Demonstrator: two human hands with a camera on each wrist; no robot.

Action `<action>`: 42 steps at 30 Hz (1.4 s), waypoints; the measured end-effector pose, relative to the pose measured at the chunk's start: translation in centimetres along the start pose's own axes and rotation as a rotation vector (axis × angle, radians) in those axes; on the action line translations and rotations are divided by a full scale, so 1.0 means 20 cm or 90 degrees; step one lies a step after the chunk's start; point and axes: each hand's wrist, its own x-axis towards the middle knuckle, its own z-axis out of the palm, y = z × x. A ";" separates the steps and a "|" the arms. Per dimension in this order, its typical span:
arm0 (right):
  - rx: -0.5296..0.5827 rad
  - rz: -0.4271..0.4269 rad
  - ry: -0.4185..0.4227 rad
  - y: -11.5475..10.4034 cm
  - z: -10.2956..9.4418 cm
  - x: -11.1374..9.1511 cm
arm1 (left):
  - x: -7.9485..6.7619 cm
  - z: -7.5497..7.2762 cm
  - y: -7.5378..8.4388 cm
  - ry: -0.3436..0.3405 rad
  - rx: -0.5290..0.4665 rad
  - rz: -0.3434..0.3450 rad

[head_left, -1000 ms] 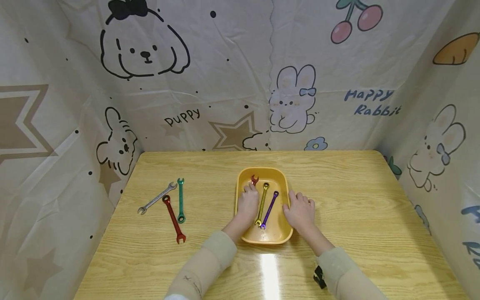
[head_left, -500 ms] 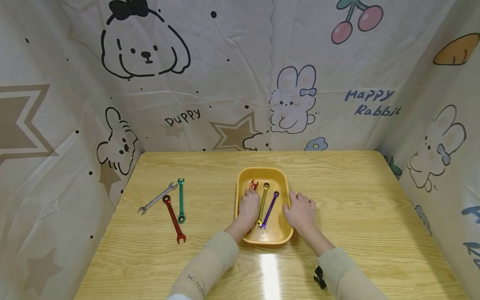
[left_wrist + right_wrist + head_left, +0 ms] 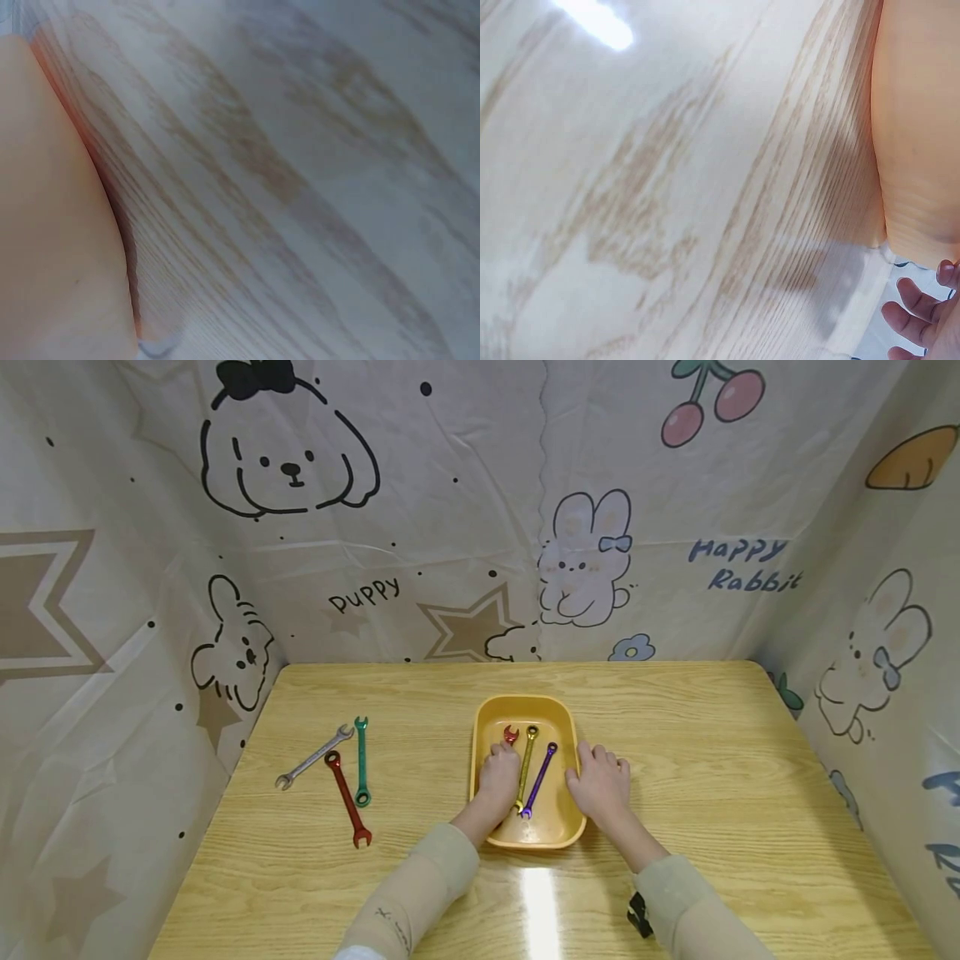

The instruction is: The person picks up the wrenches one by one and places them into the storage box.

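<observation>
A yellow plastic tray (image 3: 487, 706) sits on the table, its outer wall (image 3: 60, 225) filling the left side of the left wrist view. Inside it, my left hand (image 3: 498, 777) holds a red wrench (image 3: 511, 735); only the open-ended head shows past the fingers. Right of this hand lie a gold wrench (image 3: 528, 760) and a shorter purple wrench (image 3: 540, 781). My right hand (image 3: 602, 783) grips the tray's right rim, thumb over the edge and fingers along the outside. Its other fingers (image 3: 911, 322) extend beside the tray in the right wrist view.
On the table's left lie a silver wrench (image 3: 315, 757), a green wrench (image 3: 362, 760) and a dark red wrench (image 3: 347, 797). A small black object (image 3: 639, 916) shows by the right sleeve. Printed cloth (image 3: 337, 552) encloses the table's back and sides.
My left hand has shifted slightly toward the near side, and the red wrench's head has come a little nearer with it. The right hand and the tray have stayed put.
</observation>
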 end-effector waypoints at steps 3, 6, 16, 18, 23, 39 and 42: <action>0.002 0.001 -0.001 0.00 0.00 0.00 | 0.00 -0.07 0.00 -0.015 0.001 0.004; 0.002 0.002 -0.002 0.00 0.00 0.00 | 0.01 -0.13 0.00 -0.061 -0.001 0.009; 0.007 -0.004 0.007 0.00 -0.01 0.00 | 0.02 -0.15 -0.01 -0.092 0.004 0.014; 0.007 -0.004 0.008 0.00 -0.01 0.00 | 0.02 -0.15 -0.01 -0.099 0.010 0.022; 0.005 0.000 0.005 0.00 -0.01 0.01 | 0.02 -0.15 -0.01 -0.103 0.039 0.046; 0.004 0.006 -0.014 0.00 -0.01 0.01 | 0.02 -0.15 -0.01 -0.156 -0.037 0.014; 0.005 0.005 -0.015 0.00 -0.01 0.01 | 0.03 -0.17 -0.02 -0.198 -0.081 0.002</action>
